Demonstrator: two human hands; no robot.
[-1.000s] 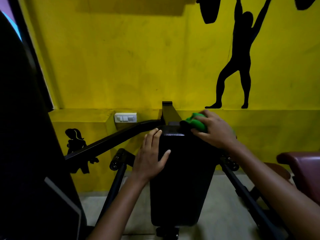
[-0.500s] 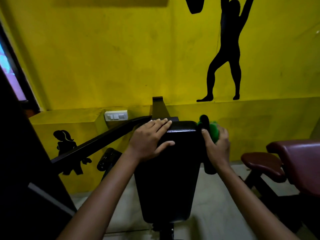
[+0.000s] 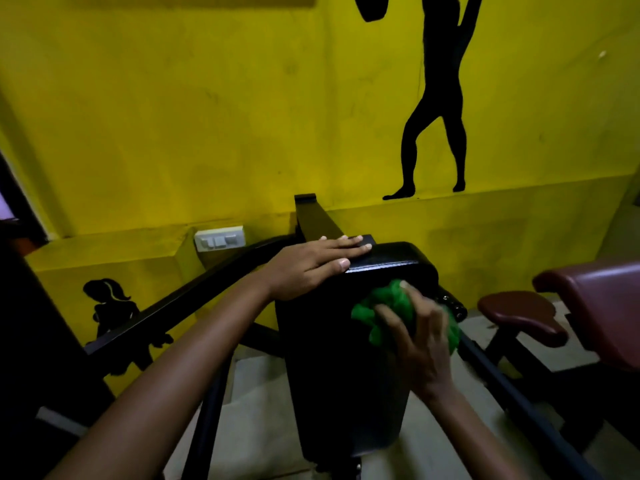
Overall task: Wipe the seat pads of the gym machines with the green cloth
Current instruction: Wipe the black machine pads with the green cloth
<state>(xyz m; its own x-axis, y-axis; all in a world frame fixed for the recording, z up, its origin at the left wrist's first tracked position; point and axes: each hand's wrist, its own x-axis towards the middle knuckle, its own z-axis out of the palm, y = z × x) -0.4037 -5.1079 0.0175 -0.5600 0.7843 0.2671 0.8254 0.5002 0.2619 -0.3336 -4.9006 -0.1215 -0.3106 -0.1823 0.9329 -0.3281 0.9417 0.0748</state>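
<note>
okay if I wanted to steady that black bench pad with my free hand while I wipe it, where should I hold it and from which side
Probably the pad's top end, from the left. The black pad is long and narrow, and its rounded top edge gives a flat palm a place to rest. The left hand already lies there, leaving the face clear for the right hand and green cloth.

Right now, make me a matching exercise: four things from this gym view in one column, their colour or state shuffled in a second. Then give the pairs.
Things:
1. left hand
2. right hand
3. maroon seat pad
4. switch plate

States:
A. white, on the yellow wall
B. bunched around the green cloth on the black pad's right side
C. untouched, off to the right
D. flat on the top of the black pad, fingers straight

Pairs: 1-D, 2-B, 3-C, 4-A
</note>
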